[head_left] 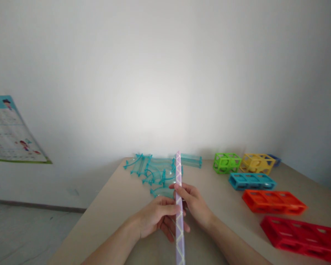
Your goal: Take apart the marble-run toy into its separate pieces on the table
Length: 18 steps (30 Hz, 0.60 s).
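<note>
A long, narrow lavender strip [180, 230] with pale zigzag lines stands almost vertically through the middle of the view, its lower end cut off by the bottom edge. My left hand [157, 215] grips it from the left, thumb on the front face and some fingers reaching behind. Slightly higher, my right hand [194, 202] pinches the strip from the right with its thumb on the front. Whether it is a flat strip or the edge of something deeper, I cannot tell. Behind it lie several translucent teal track pieces [160, 165], partly hidden by the strip and my hands.
On the table [110, 206], frame blocks line the right side: green [226, 163], yellow [257, 163], dark blue [276, 160], light blue [252, 181], orange [274, 201] and red [303, 235]. A white wall [165, 73] rises behind. At left hangs a poster [13, 132].
</note>
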Each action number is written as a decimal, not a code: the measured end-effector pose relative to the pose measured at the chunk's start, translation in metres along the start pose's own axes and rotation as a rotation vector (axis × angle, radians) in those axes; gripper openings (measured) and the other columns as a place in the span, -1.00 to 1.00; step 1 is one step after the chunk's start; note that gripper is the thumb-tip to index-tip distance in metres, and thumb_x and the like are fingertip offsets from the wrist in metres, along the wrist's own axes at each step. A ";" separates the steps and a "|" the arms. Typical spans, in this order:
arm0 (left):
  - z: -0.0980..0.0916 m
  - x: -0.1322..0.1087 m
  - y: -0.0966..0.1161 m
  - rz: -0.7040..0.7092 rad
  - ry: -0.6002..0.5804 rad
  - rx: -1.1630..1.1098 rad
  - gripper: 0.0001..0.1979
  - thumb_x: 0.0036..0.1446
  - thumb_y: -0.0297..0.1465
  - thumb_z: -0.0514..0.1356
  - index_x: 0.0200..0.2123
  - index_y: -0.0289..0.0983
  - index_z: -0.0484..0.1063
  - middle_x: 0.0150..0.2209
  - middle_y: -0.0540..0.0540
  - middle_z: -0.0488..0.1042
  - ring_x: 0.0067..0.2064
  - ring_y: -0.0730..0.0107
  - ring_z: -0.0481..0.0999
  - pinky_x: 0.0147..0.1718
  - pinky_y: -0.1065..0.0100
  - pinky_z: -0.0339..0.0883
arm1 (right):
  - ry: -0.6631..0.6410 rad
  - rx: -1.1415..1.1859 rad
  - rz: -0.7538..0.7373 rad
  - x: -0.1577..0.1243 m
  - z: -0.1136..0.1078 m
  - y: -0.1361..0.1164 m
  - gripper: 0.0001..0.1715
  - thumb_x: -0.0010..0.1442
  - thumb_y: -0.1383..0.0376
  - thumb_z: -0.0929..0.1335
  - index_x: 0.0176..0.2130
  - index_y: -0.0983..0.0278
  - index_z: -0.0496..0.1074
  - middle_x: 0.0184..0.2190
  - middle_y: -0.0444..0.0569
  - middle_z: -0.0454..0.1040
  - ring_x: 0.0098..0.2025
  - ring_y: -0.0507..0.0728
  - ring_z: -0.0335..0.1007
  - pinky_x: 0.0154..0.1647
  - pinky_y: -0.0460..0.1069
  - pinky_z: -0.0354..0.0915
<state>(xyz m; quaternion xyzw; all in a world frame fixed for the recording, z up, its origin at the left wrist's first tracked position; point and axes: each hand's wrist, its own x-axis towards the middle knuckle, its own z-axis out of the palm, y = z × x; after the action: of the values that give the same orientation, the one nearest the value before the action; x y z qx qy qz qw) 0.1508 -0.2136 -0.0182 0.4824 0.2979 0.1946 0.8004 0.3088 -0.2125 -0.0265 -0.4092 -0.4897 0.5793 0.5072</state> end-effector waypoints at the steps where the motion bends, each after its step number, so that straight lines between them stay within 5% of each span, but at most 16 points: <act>1: 0.000 0.000 0.000 0.011 0.015 0.003 -0.68 0.07 -0.20 0.22 -0.29 -0.39 0.47 -0.37 -0.31 0.61 -0.54 0.31 0.56 -0.60 0.40 0.39 | -0.022 -0.008 0.015 0.000 0.001 0.000 -0.41 0.05 -0.13 0.39 -0.31 0.36 0.47 -0.68 -0.22 0.27 -0.71 -0.07 0.10 -0.70 -0.14 0.01; 7: 0.001 -0.001 0.001 -0.075 -0.032 0.130 -0.76 -0.02 -0.29 0.23 -0.40 -0.40 0.48 -0.41 -0.29 0.61 -0.59 0.31 0.53 -0.69 0.46 0.25 | 0.029 0.039 0.008 0.000 0.002 -0.001 -0.50 0.04 -0.08 0.42 -0.25 0.28 0.43 -0.64 -0.26 0.25 -0.67 -0.07 0.09 -0.70 -0.16 0.00; 13: 0.007 -0.001 0.000 -0.047 0.052 0.181 -0.77 -0.04 -0.28 0.22 -0.45 -0.36 0.49 -0.46 -0.22 0.60 -0.60 0.34 0.50 -0.61 0.39 0.30 | 0.113 0.052 0.030 0.002 0.000 -0.003 -0.53 0.05 -0.08 0.40 -0.38 0.28 0.41 -0.59 -0.20 0.35 -0.64 -0.06 0.13 -0.68 -0.15 0.01; 18: 0.013 -0.004 0.002 -0.106 -0.024 0.257 -0.77 -0.07 -0.27 0.28 -0.49 -0.35 0.48 -0.49 -0.18 0.58 -0.56 0.29 0.52 -0.50 0.30 0.38 | 0.161 0.062 0.003 0.003 -0.002 -0.003 -0.53 0.05 -0.06 0.42 -0.48 0.29 0.36 -0.61 -0.20 0.35 -0.65 -0.07 0.12 -0.67 -0.15 -0.01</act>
<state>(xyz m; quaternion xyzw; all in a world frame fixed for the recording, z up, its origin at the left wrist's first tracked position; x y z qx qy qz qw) 0.1564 -0.2243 -0.0105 0.5667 0.3360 0.1068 0.7447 0.3109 -0.2088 -0.0240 -0.4390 -0.4286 0.5601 0.5566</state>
